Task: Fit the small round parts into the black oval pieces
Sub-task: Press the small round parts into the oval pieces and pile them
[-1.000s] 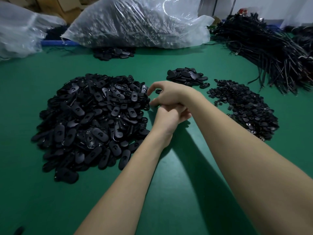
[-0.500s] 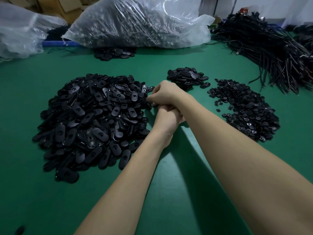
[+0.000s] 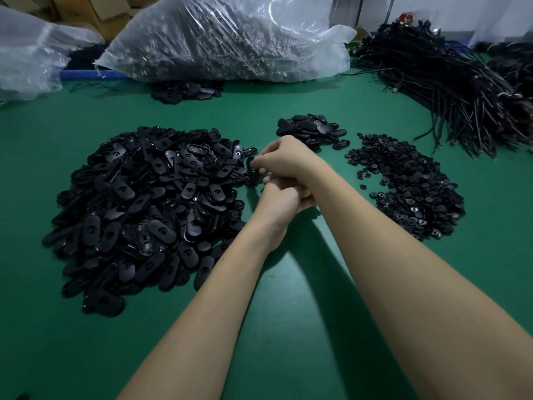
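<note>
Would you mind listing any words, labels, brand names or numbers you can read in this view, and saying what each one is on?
None can be read.
Cardboard boxes: no print legible.
Clear plastic bags: no label visible.
Black oval pieces and small round parts: any moulded marks are too small and dark to tell.
Red object at the far edge: too small and blurred to read.

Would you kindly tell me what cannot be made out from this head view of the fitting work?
- Head view: the left hand has its fingers hidden under the right hand, so its grip is unclear.
- A black oval piece shows only partly past the right fingers; any round part in it is hidden.
- Contents of the plastic bag blur behind film.
</note>
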